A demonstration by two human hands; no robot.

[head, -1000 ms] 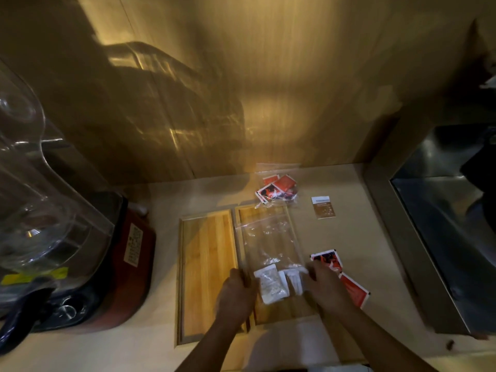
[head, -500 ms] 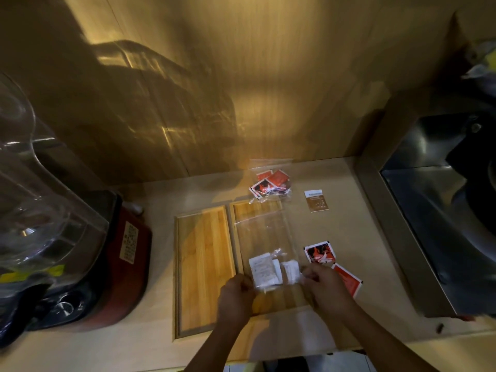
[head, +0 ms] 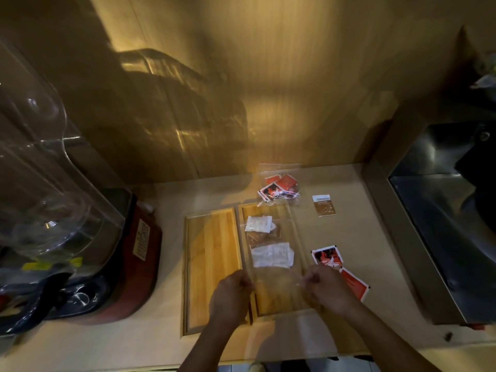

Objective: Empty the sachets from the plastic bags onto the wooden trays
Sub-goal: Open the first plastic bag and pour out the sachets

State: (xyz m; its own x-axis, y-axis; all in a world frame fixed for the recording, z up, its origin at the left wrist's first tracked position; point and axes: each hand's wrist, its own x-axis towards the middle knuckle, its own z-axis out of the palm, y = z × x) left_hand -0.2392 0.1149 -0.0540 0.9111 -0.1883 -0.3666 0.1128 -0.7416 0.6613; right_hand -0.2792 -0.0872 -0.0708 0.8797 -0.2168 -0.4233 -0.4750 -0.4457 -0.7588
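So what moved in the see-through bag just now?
The sachets slid away from the hands, up toward the far end of the clear bag, above the right wooden tray. The left hand and right hand kept pinching the bag's near corners. The left tray, the bag of red sachets and the loose packets on the counter stayed put.

Counter (head: 349,237): pale beige, flat, dimly lit.
Back wall (head: 281,76): wood-grain panel rising straight behind the counter, warm yellow light pooled at its middle, streaked reflections to the left.
Blender (head: 80,224): at the counter's left end, clear jug on a dark red base.
Steel unit (head: 442,224): at the counter's right end, dark metal surface.
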